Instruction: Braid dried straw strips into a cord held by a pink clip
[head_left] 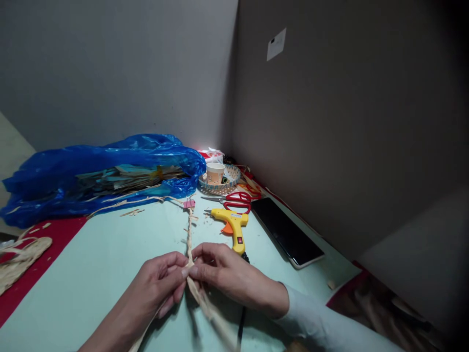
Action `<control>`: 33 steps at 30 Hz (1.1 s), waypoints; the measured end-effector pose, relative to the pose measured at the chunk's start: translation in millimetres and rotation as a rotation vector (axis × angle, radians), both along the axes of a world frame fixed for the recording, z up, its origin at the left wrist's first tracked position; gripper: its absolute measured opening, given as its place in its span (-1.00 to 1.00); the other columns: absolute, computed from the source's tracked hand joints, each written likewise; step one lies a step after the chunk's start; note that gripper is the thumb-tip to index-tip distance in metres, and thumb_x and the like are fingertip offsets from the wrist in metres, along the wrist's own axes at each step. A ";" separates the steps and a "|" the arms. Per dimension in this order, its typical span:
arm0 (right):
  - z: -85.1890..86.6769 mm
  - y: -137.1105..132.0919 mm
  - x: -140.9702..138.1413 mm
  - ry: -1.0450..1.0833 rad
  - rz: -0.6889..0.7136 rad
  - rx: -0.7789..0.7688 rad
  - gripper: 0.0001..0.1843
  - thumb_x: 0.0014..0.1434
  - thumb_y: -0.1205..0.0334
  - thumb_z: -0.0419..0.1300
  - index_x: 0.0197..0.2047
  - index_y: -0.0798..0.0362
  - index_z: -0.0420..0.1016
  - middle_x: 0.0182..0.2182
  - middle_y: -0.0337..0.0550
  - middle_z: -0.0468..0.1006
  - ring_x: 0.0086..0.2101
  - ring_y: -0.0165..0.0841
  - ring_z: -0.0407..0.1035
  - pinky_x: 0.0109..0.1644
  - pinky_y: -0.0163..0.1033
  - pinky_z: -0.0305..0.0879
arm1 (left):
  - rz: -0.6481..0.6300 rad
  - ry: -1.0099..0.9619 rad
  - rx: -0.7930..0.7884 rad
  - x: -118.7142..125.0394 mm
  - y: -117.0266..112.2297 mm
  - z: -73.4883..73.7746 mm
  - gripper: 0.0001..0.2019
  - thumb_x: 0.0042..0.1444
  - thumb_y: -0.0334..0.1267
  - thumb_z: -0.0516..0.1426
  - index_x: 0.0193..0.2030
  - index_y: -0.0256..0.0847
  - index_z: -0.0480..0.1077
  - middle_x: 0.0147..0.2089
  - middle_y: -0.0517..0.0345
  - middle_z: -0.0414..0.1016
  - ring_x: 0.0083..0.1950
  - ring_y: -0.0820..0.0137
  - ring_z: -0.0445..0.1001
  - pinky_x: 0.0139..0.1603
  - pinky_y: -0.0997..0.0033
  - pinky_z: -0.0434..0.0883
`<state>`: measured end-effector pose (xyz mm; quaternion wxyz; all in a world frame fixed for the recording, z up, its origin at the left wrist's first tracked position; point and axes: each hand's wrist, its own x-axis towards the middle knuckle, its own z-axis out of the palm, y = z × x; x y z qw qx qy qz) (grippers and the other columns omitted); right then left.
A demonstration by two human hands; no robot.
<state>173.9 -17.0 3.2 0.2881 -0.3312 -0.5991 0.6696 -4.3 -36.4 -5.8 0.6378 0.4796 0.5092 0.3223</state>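
A thin braid of pale straw strips [189, 234] runs across the light green table top from a pink binder clip [189, 204] toward me. My left hand [157, 286] and my right hand [227, 274] meet at the braid's near end, both pinching the strips between thumb and fingers. Loose strip ends [214, 315] trail down from my hands toward the table's near edge.
A yellow glue gun [232, 225] lies just behind my right hand, red-handled scissors [234, 199] and a dark phone [286, 230] beyond it. A paper cup [215, 172] sits in a woven tray. A blue plastic bag [102, 171] of straw lies at the back left.
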 end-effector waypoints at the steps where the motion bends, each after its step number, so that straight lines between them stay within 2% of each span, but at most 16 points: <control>1: 0.4 -0.5 0.6 -0.019 0.005 0.004 -0.80 0.17 0.13 0.20 -0.26 0.10 0.36 -0.49 -0.29 0.37 -0.48 -0.48 0.25 -0.36 -0.38 0.19 | 0.004 0.023 -0.001 0.9 0.0 -0.2 -0.66 -0.04 0.01 0.27 -0.41 -0.24 0.35 -0.69 0.36 0.28 -0.72 0.64 0.03 -0.71 0.60 -0.11; 4: 3.8 -1.2 4.0 -0.173 0.019 0.123 -0.89 0.22 0.24 0.08 -0.29 0.09 0.36 -0.46 -0.26 0.42 -0.50 -0.49 0.23 -0.40 -0.38 0.13 | 0.031 0.073 -0.009 5.6 -0.9 3.8 -0.68 -0.04 -0.03 0.27 -0.47 -0.25 0.35 -0.73 0.39 0.24 -0.76 0.68 -0.03 -0.72 0.62 -0.16; 8: 8.0 -1.2 5.8 -0.389 -0.033 0.338 -0.89 0.20 0.31 0.07 -0.35 0.08 0.39 -0.43 -0.25 0.46 -0.43 -0.44 0.25 -0.37 -0.37 0.10 | 0.049 0.110 -0.009 10.1 -2.7 11.1 -0.71 -0.07 -0.09 0.28 -0.50 -0.26 0.36 -0.73 0.35 0.30 -0.78 0.69 0.02 -0.72 0.63 -0.17; 14: 5.0 -1.6 5.1 -0.356 -0.053 0.320 -0.77 0.18 0.07 0.19 -0.28 0.08 0.41 -0.48 -0.28 0.44 -0.45 -0.44 0.26 -0.43 -0.38 0.09 | 0.017 0.095 -0.026 8.8 -3.4 10.7 -0.68 -0.06 -0.01 0.25 -0.50 -0.24 0.35 -0.70 0.30 0.35 -0.77 0.66 0.07 -0.73 0.62 -0.15; 16: 4.8 -2.0 5.7 -0.306 -0.033 0.334 -0.81 0.22 0.12 0.16 -0.29 0.08 0.42 -0.47 -0.26 0.49 -0.44 -0.44 0.30 -0.39 -0.39 0.12 | 0.010 0.122 0.008 8.8 -4.4 10.1 -0.69 -0.02 -0.01 0.23 -0.47 -0.26 0.37 -0.70 0.31 0.34 -0.76 0.66 0.05 -0.71 0.61 -0.12; 18: 5.5 -2.7 6.1 -0.324 -0.024 0.422 -0.81 0.27 0.25 0.08 -0.36 0.09 0.43 -0.48 -0.23 0.52 -0.44 -0.45 0.32 -0.34 -0.38 0.14 | 0.018 0.176 0.044 9.2 -5.8 10.0 -0.69 0.01 -0.02 0.21 -0.48 -0.25 0.36 -0.72 0.36 0.28 -0.75 0.66 0.03 -0.69 0.60 -0.08; 21: 6.5 -3.9 6.5 -0.468 -0.029 0.654 -0.79 0.23 0.42 0.04 -0.40 0.11 0.43 -0.48 -0.19 0.51 -0.46 -0.43 0.30 -0.34 -0.36 0.13 | 0.039 0.231 0.038 8.8 -7.3 9.9 -0.67 0.00 -0.01 0.22 -0.51 -0.21 0.29 -0.73 0.43 0.19 -0.72 0.64 -0.01 -0.67 0.58 -0.07; 24: 7.9 -3.3 8.3 -0.527 -0.022 0.767 -0.80 0.23 0.39 0.04 -0.33 0.12 0.49 -0.41 -0.14 0.51 -0.40 -0.39 0.32 -0.30 -0.33 0.15 | 0.027 0.202 0.009 6.6 -6.7 8.9 -0.67 0.02 0.01 0.20 -0.48 -0.20 0.27 -0.71 0.45 0.16 -0.70 0.63 -0.04 -0.65 0.57 -0.08; 27: 10.1 -0.1 11.0 -0.484 -0.040 0.718 -0.74 0.29 0.22 0.05 -0.26 0.09 0.55 -0.39 -0.14 0.50 -0.35 -0.37 0.33 -0.25 -0.31 0.16 | 0.001 0.164 0.013 5.1 -5.1 8.9 -0.68 0.06 0.02 0.18 -0.44 -0.20 0.29 -0.71 0.44 0.18 -0.71 0.64 -0.04 -0.65 0.57 -0.09; 29: 10.7 3.0 11.9 -0.434 -0.032 0.616 -0.68 0.29 0.14 0.05 -0.30 0.10 0.57 -0.45 -0.19 0.47 -0.41 -0.41 0.30 -0.32 -0.33 0.13 | -0.004 0.163 0.007 5.0 -4.6 10.5 -0.69 0.04 0.00 0.20 -0.44 -0.21 0.30 -0.70 0.43 0.22 -0.71 0.65 -0.04 -0.65 0.57 -0.11; 33: 8.4 10.7 10.5 -0.351 -0.018 0.393 -0.72 0.22 0.22 0.11 -0.45 0.15 0.52 -0.62 -0.32 0.28 -0.53 -0.49 0.14 -0.46 -0.38 0.04 | 0.006 0.156 -0.019 5.3 -4.9 14.2 -0.69 0.03 -0.02 0.22 -0.43 -0.22 0.30 -0.72 0.45 0.19 -0.71 0.66 -0.06 -0.63 0.56 -0.15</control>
